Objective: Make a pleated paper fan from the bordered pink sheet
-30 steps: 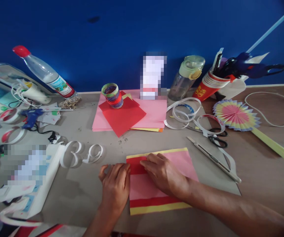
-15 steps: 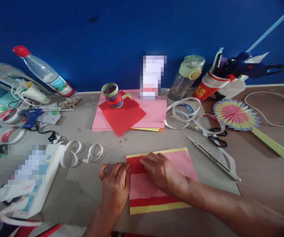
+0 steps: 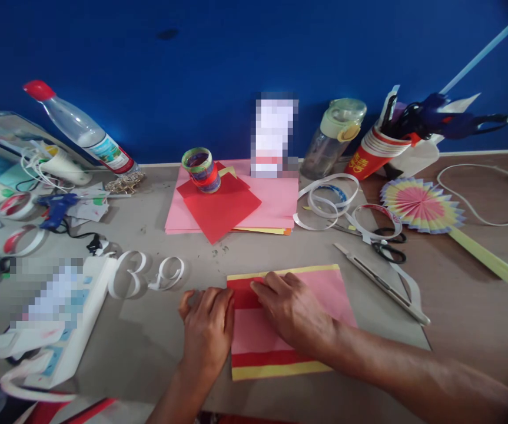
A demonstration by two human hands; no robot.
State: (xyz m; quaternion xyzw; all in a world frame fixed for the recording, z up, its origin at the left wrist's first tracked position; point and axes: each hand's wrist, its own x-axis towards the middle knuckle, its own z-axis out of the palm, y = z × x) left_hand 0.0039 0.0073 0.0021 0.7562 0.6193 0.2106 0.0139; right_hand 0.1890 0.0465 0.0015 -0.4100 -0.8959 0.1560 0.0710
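1. Sheet (image 3: 254,330), one: pink, with red and yellow bands; lies flat on the table (image 3: 139,347), centre of the clock for all entries below.
2. Left hand (image 3: 207,315): at 9 o'clock, fingers bent and together at the sheet's edge; whether it grips the paper cannot be told.
3. Right hand (image 3: 295,309): on the sheet, fingers curled, tips at the upper red band; thumb hidden, so a pinch cannot be confirmed.
4. Knife (image 3: 384,285): between 2 and 3 o'clock, near the sheet, lying aslant.
5. Fan (image 3: 421,206): 2 o'clock, pleated pink, yellow and lilac, yellow handle.
6. Cups (image 3: 372,156): 1 o'clock, red, nested, tilted.
7. Pink paper (image 3: 275,203): 11 o'clock, stacked; red paper (image 3: 222,209) atop, bearing a pot (image 3: 207,176).
8. Glue gun (image 3: 57,211): 10 o'clock, blue.
9. Power strip (image 3: 92,303): 9 o'clock, white.
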